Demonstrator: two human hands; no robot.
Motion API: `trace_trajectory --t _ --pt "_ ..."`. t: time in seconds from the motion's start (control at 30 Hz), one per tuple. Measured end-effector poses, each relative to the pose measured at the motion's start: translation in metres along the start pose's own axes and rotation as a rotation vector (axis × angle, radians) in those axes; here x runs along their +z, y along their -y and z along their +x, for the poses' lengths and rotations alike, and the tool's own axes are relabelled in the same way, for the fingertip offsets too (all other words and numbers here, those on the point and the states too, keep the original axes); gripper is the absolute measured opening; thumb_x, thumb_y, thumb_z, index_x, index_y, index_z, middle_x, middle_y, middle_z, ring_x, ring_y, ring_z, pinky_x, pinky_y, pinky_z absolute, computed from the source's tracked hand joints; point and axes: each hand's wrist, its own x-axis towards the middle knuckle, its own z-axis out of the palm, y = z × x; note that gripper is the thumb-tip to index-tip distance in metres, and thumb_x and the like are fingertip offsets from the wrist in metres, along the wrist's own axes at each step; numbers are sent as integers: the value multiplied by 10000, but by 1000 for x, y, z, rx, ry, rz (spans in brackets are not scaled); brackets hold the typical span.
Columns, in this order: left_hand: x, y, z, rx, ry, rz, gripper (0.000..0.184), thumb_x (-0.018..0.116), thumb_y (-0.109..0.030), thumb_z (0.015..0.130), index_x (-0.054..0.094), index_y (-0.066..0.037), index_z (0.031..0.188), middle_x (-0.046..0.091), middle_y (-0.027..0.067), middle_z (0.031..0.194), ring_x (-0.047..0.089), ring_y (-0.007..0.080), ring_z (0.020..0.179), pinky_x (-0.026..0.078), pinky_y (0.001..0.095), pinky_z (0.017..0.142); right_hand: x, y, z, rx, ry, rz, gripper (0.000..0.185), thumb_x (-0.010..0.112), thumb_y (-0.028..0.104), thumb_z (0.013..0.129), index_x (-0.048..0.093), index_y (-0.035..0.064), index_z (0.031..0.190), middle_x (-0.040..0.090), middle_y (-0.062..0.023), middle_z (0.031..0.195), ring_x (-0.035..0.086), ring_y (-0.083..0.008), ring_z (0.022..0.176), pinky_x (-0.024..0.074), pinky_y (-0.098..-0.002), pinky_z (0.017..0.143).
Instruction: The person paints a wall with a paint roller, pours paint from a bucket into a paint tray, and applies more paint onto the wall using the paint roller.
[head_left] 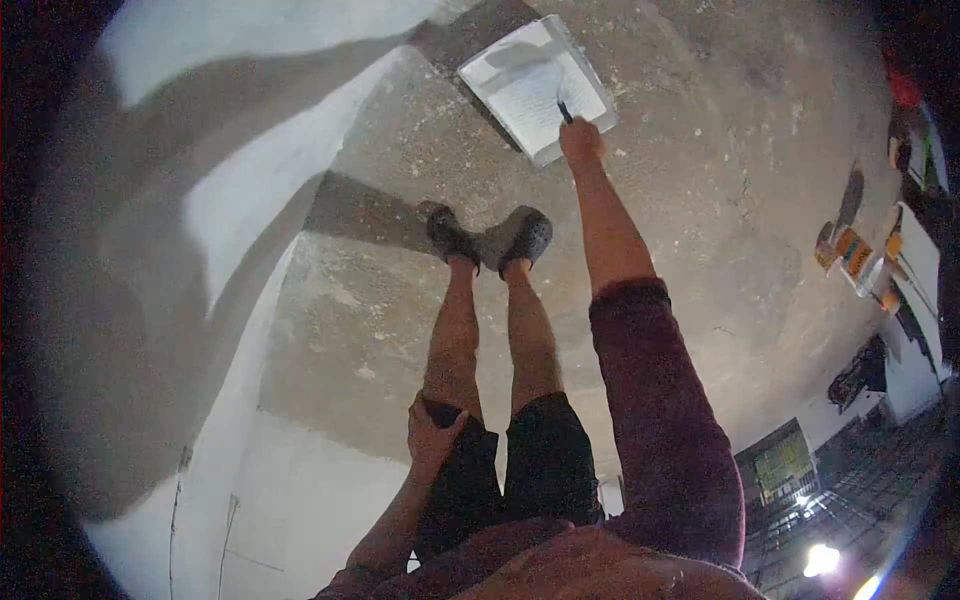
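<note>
My right hand point(582, 143) is closed around a slim dark-handled tool point(566, 112), whose tip points at a white rectangular slab-like object point(510, 84) on the floor. I cannot make out the tool's exact kind. Faint lines or texture cover the white surface, and a shadow falls across its upper part. On my left knee rests my left hand point(432, 438), thumb and fingers apart along the leg below the dark shorts.
My dark clogs point(520, 236) stand on the rough concrete floor point(700, 200). A white wall point(250, 235) with shadows rises at the left. Printed packets point(858, 262) lie at the right. Toward the lower right are a window-like panel point(785, 462) and a bright lamp point(822, 560).
</note>
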Motion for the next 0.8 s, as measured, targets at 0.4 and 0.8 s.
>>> trace_trajectory --t 0.4,0.8 --pt "10 9 -1 -72 -51 -44 1047 773 -535 660 275 20 1395 420 253 1312 436 401 1223 386 466 1009 -23 11 83 68 89 -67 435 448 431 900 640 96 1101 629 -198 1138 604 -376 1071 495 -480 892" --pt "36 3 -10 16 -108 21 1020 761 -543 672 293 20 1383 442 254 1265 441 401 1203 397 469 996 63 -102 -102 167 220 31 435 513 410 904 527 61 1164 628 -252 1030 614 -414 967 492 -519 821"
